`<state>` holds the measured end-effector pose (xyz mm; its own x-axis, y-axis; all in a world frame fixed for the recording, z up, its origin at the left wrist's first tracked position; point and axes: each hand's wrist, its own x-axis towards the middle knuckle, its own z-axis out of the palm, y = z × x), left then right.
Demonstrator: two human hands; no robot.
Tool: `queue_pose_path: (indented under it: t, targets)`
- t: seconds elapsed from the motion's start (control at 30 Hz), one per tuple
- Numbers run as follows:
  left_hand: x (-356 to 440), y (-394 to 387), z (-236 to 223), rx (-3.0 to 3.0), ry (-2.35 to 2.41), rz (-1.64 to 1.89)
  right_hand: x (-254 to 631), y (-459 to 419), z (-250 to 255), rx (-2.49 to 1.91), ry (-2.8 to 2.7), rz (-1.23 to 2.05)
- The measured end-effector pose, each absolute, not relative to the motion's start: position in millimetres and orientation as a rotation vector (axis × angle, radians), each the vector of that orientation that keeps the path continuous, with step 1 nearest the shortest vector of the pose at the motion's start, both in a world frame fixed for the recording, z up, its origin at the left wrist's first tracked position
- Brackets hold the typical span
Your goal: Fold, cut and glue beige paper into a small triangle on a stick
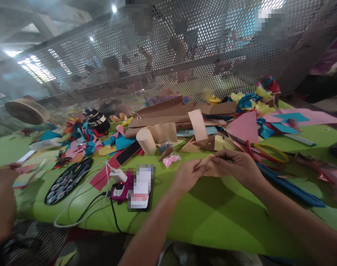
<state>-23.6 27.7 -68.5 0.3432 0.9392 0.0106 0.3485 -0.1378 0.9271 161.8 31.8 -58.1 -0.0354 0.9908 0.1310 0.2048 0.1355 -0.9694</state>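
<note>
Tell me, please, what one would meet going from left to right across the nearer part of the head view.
Another person's arm, black tray, magenta power adapter, phone, left hand, tan paper piece, right hand, long blue item.

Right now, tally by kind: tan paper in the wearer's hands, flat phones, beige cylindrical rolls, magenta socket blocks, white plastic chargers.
Tan paper piece, in the left hand and right hand: 1
Flat lit phone and flat black phone: 2
Beige cylindrical roll: 1
Magenta socket block: 1
White plastic charger: 1
Total: 6
</note>
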Motion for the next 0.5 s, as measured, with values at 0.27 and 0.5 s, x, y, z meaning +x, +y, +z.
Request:
queue_pose_path:
  t: [0.27, 0.5]
  targets:
    - [-24.7, 30.8, -70.7, 1.631, 1.119, 0.827, 160.5, 34.8, -66.9, -1.215, -1.379, 1.092]
    - [-24.0, 28.7, -68.0, 1.687, 1.143, 0.811, 161.8, 36.0, -66.1, -1.179, -1.525, 1.095]
